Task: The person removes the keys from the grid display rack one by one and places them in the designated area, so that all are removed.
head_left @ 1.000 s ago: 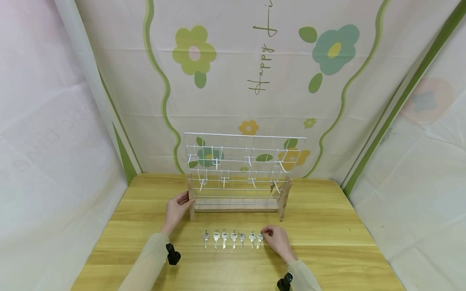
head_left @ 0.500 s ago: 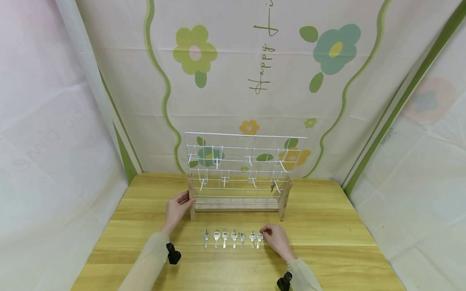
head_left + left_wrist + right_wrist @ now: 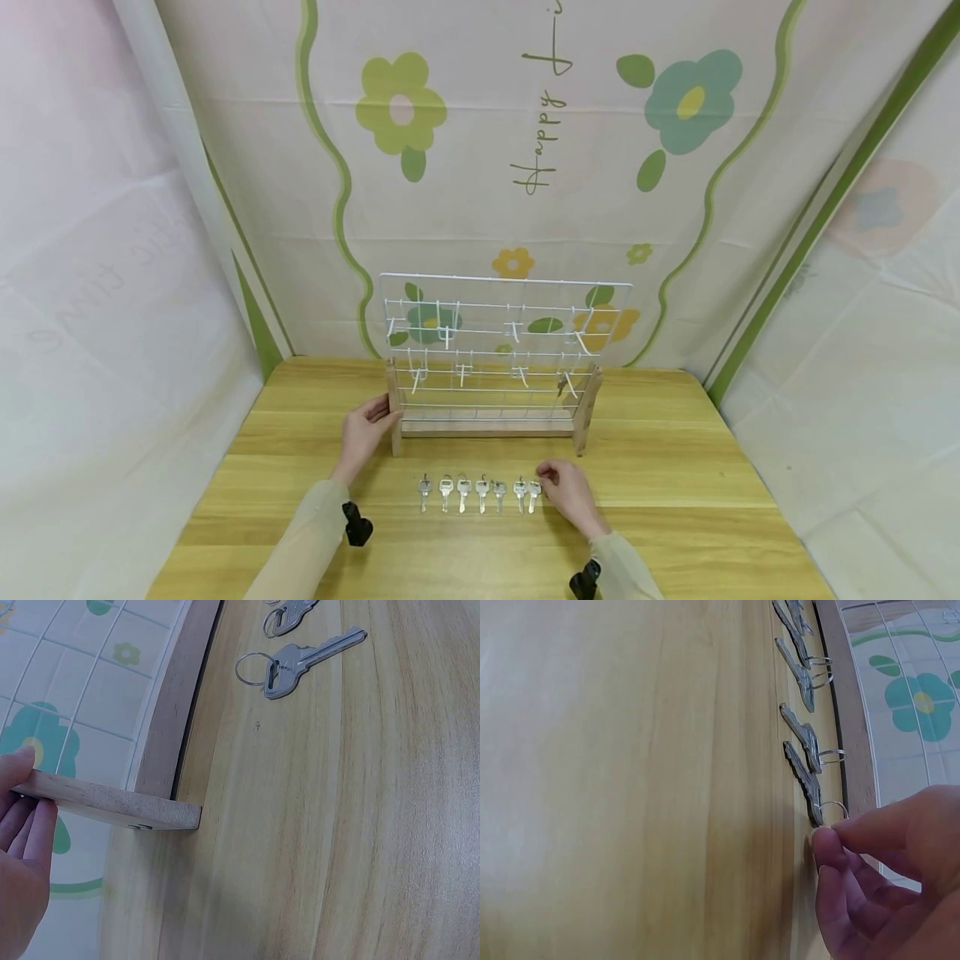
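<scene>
My left hand (image 3: 362,433) grips the left wooden upright (image 3: 112,802) of a white wire rack (image 3: 487,429), thumb on one side and fingers on the other. Several silver keys (image 3: 482,493) with small rings lie in a row in front of the rack. At the right end of that row, my right hand (image 3: 567,493) pinches the ring (image 3: 834,804) of the last key (image 3: 804,784) between thumb and forefinger. That key still lies on the table; the fingertips hide part of its ring.
White hooks (image 3: 462,373) stick out from the rack in two rows. A dark key-like thing (image 3: 561,384) hangs by the lower right hook. Behind the wooden table (image 3: 675,467) rises a flowered cloth (image 3: 465,208), with more cloth at both sides.
My right hand has shifted very slightly toward the rack, and the last key has turned a little. The left hand keeps its grip on the upright.
</scene>
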A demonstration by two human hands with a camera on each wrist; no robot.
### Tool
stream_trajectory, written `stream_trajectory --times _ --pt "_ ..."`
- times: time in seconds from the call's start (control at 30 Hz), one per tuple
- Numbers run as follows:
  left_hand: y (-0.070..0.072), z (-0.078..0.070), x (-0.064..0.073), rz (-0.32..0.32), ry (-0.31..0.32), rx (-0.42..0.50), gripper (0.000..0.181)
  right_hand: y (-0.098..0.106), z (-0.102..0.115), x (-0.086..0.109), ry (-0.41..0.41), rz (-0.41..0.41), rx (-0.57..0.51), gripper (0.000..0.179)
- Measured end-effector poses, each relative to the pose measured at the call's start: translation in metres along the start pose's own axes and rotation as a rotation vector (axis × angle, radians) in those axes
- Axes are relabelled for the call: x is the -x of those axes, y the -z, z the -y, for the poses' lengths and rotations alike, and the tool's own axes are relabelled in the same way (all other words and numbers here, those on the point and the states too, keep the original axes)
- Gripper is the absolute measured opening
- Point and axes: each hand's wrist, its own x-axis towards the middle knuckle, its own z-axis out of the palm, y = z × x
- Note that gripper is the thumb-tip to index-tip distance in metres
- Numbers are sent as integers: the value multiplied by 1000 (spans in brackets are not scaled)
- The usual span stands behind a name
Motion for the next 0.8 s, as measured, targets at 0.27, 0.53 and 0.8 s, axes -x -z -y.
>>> stream_trajectory --times 0.27,0.53,0.8 --pt "0 1 -1 6 13 -12 47 6 0 3 -30 -25 -17 7" --pt "0 0 -1 8 14 -11 47 26 2 -6 -63 -81 -93 13" --pt "1 -1 0 15 21 -10 48 53 13 -27 -31 -215 -126 13"
